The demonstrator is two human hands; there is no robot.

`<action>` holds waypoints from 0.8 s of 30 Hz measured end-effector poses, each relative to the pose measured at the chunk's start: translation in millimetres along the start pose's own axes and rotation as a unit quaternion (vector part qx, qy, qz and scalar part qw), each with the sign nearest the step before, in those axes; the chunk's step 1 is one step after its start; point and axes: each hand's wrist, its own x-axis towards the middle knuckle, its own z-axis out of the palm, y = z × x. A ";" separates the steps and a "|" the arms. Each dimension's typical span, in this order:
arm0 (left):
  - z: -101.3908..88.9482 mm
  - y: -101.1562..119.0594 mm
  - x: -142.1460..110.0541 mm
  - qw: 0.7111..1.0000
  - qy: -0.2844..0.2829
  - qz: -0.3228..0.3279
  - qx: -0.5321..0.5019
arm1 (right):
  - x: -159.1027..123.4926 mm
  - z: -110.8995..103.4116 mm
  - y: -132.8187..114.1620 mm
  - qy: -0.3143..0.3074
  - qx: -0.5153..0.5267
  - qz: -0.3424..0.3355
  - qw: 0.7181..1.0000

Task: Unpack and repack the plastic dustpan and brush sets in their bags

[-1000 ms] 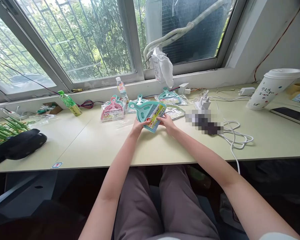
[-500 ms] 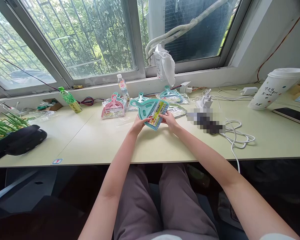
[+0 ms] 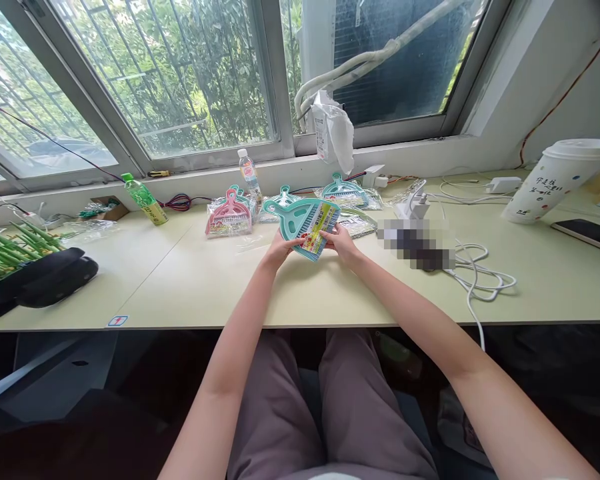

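Note:
Above the desk I hold a small teal dustpan-and-brush set (image 3: 291, 215) with a yellow printed label and pale blue bristles. It is tilted, its handle pointing to the upper left. My left hand (image 3: 281, 249) grips the lower left edge, thumb on the front. On the right side, my right hand (image 3: 341, 243) is closed around the bristle end by the label. Behind it lie a pink dustpan set (image 3: 230, 219) in clear plastic, a teal set (image 3: 283, 195) partly hidden by the held one, and another wrapped teal set (image 3: 345, 191). The fingers behind the held set are hidden.
A green-capped bottle (image 3: 145, 200) and a clear bottle (image 3: 250, 175) stand near the windowsill. Right of my hands are white cables (image 3: 485, 273), a large white cup (image 3: 555, 183) and a phone (image 3: 587, 235). A black pouch (image 3: 45, 280) lies at left. The desk's front edge is near my lap.
The view has shifted slightly, so the desk items appear a little further right. Both hands keep hold of the teal dustpan-and-brush set in nearly the same pose.

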 end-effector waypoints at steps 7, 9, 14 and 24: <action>-14.7 -2.2 0.7 0.900 0.175 0.055 0.394 | 3.8 -10.2 -1.7 0.026 0.002 -0.023 0.999; -18.2 -4.5 -1.8 0.822 0.179 0.081 0.535 | 4.5 -12.3 -1.4 0.046 -0.017 -0.024 0.999; -25.0 -9.8 -6.8 0.741 0.085 -0.009 0.666 | 5.0 -14.0 -0.5 0.087 -0.038 -0.001 0.995; -29.5 -2.8 -6.9 0.747 0.135 0.090 0.645 | 0.3 -14.2 -6.7 0.101 0.003 -0.013 0.995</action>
